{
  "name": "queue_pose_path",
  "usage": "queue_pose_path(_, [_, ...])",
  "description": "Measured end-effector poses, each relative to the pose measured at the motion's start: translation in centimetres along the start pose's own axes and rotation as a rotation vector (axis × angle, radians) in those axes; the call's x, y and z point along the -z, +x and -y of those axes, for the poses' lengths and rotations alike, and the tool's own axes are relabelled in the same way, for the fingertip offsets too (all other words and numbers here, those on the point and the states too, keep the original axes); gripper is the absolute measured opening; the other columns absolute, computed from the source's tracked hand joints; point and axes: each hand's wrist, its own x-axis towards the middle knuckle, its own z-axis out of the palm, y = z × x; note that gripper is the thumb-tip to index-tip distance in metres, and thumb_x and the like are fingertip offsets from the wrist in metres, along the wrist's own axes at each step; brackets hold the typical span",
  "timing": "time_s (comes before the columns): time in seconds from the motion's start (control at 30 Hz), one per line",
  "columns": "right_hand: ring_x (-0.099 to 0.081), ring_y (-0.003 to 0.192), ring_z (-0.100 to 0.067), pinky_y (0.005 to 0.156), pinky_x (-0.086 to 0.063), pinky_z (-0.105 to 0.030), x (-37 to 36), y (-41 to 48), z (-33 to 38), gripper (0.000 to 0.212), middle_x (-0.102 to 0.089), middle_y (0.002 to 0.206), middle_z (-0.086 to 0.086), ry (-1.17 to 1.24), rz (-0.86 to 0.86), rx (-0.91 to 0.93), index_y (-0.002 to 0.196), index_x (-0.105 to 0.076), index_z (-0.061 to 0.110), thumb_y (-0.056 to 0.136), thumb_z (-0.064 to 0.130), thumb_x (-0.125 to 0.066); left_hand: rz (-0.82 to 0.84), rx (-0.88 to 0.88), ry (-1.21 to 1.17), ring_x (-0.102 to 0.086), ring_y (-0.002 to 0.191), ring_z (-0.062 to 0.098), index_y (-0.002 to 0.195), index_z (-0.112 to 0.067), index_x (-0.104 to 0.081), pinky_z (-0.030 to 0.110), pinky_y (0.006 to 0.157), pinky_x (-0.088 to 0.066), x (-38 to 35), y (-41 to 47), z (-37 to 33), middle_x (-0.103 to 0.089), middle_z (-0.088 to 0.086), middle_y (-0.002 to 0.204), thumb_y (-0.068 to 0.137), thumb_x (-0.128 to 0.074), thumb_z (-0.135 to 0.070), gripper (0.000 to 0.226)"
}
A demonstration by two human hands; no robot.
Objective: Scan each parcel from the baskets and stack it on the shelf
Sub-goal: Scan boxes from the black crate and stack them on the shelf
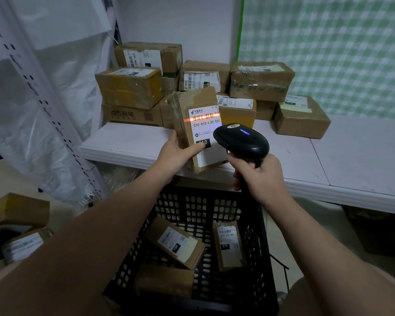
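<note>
Over the basket (214,208), left hand (176,153) fingers (197,147) pinch the parcel (204,127) edge; right hand (261,176) fingers (234,161) wrap the scanner (242,140).

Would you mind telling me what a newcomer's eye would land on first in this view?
The bright red scan line across the barcode of the parcel held up by the left hand at the centre stands out first. Right beside it, the right hand grips a black scanner with a blue light. Below, a black basket holds more parcels, and boxes are stacked at the back of the white shelf.
</note>
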Motion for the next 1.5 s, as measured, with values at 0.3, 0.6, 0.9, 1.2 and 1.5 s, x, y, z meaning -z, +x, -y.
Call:
queue_pose_path(0.3, [-0.064, 0.061, -0.021, 0.061, -0.054, -0.035, 0.2, 0.2, -0.2, 0.011, -0.061, 0.064, -0.01, 0.036, 0.051, -0.037, 0.087, -0.066, 0.012, 0.088, 0.023, -0.069, 0.047, -0.028, -0.018, -0.042, 0.12, 0.003, 0.146, -0.029, -0.03, 0.024, 0.095, -0.036, -0.1, -0.9, -0.2, -0.046, -0.018, 0.13, 0.087, -0.068, -0.033, 0.07])
queue_pose_path(0.6, [-0.066, 0.108, -0.016, 0.096, -0.051, -0.037, 3.5, 0.7, -0.8, 0.039, -0.072, 0.111, -0.002, 0.353, -0.085, -0.244, 0.117, -0.066, 0.02, 0.082, 0.034, -0.074, 0.164, -0.055, -0.043, -0.063, 0.09, 0.0, 0.149, -0.032, -0.017, 0.012, 0.069, -0.05, -4.3, -0.6, -1.8, -0.062, 0.002, 0.116, 0.089, -0.062, -0.042, 0.076])
queue_pose_path(0.9, [-0.067, 0.108, -0.021, 0.097, -0.05, -0.04, 9.6, 0.8, -2.1, 0.046, -0.075, 0.104, 0.001, 0.445, -0.329, -0.239, 0.11, -0.067, 0.022, 0.069, 0.041, -0.072, 0.401, -0.023, -0.012, -0.055, 0.119, 0.022, 0.143, -0.044, -0.022, 0.041, 0.103, -0.045, -13.2, 1.8, -4.4, -0.053, 0.008, 0.136, 0.078, -0.063, -0.062, 0.078])
queue_pose_path(1.2, [-0.063, 0.091, -0.019, 0.1, -0.047, -0.046, 10.6, 5.2, -3.2, 0.011, -0.065, 0.089, -0.007, 0.258, -0.397, -0.197, 0.092, -0.07, 0.021, 0.086, 0.03, -0.072, 0.367, 0.085, -0.105, -0.052, 0.123, 0.024, 0.149, -0.033, -0.024, 0.047, 0.1, -0.047, -14.9, 5.9, -5.8, -0.045, 0.002, 0.145, 0.087, -0.058, -0.057, 0.075])
queue_pose_path(1.5, [-0.059, 0.08, -0.015, 0.081, -0.049, -0.036, 10.4, 6.2, -4.2, 0.013, -0.061, 0.077, 0.002, 0.249, -0.5, -0.209, 0.088, -0.069, 0.021, 0.084, 0.033, -0.073, 0.33, 0.053, -0.052, -0.051, 0.124, 0.026, 0.147, -0.032, -0.033, 0.033, 0.085, -0.048, -15.9, 6.4, -5.9, -0.046, 0.007, 0.143, 0.088, -0.055, -0.055, 0.066])
